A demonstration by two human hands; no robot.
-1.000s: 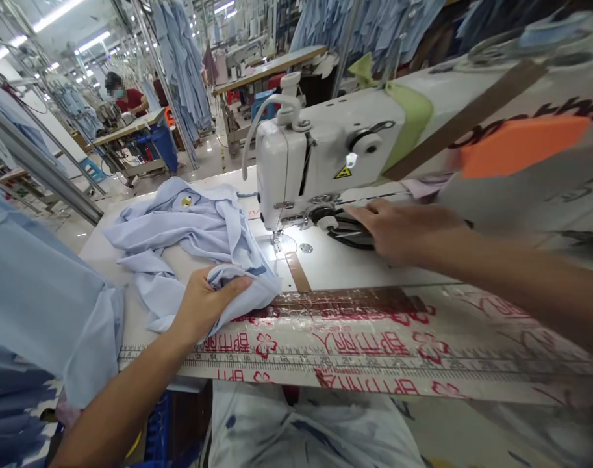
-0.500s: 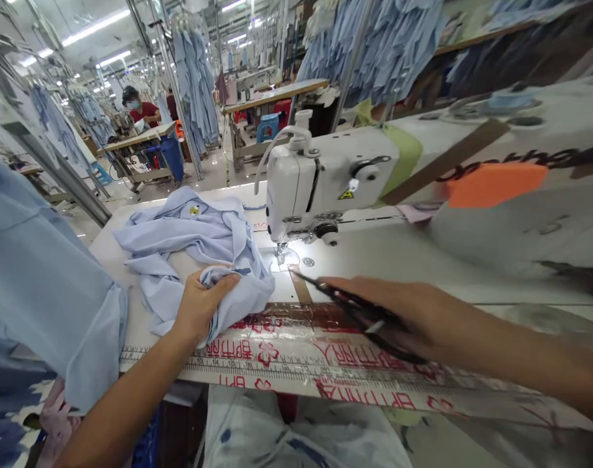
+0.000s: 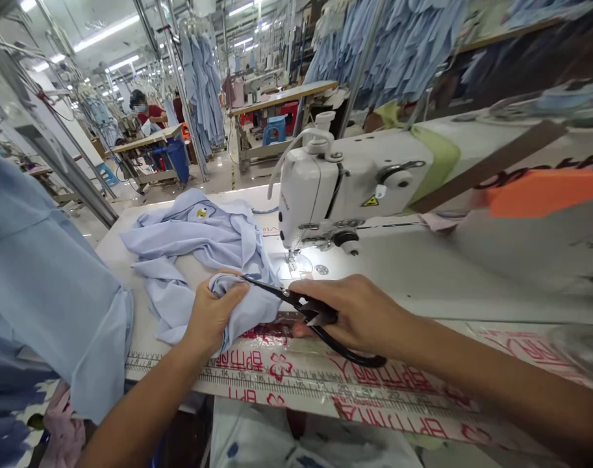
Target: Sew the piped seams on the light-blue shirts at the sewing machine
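Note:
Light blue fabric, a garment piece with a small yellow mark [image 3: 199, 237], lies crumpled on the sewing table left of the needle. My left hand [image 3: 217, 311] pinches a folded edge of it between thumb and fingers. Black-handled scissors [image 3: 320, 315] are gripped in my right hand [image 3: 357, 312], their blades pointing left. The blade tips reach the fabric edge beside my left thumb; whether they cut into it I cannot tell. Just behind the scissors stands the white sewing machine [image 3: 320, 188], its lit needle area close to the cloth.
A measuring tape [image 3: 296, 383] and red-printed clear tape [image 3: 413, 377] run along the table's front edge. More blue fabric [image 3: 52, 273] hangs at the left. Beyond are a person [image 3: 147, 114] at another table, a blue stool [image 3: 275, 130] and racks of blue garments [image 3: 388, 52].
My right hand has brought the scissors left, from open table to the fabric edge at my left hand. The left hand keeps its pinch on the cloth. The view has shifted slightly.

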